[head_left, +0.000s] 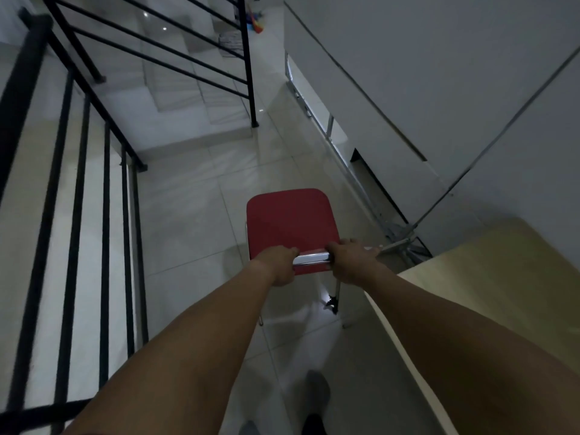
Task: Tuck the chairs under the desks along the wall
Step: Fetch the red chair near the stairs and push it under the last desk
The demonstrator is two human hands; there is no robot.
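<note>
A red chair (290, 219) with chrome legs stands on the tiled floor in front of me, its seat pointing away. My left hand (280, 265) grips the left end of its chrome back rail. On the right end of that rail my right hand (351, 260) is closed too. A light wooden desk (489, 277) lies along the wall at the right, its near edge beside my right forearm. The chair is out in the aisle, left of the desk, with none of it under the desktop.
A black metal stair railing (72, 215) runs down the left side. Tiled steps (188, 89) rise ahead on the left. White wall panels (439, 73) and a folded metal frame (405, 237) line the right. Colourful items (255, 22) lie far ahead on the floor.
</note>
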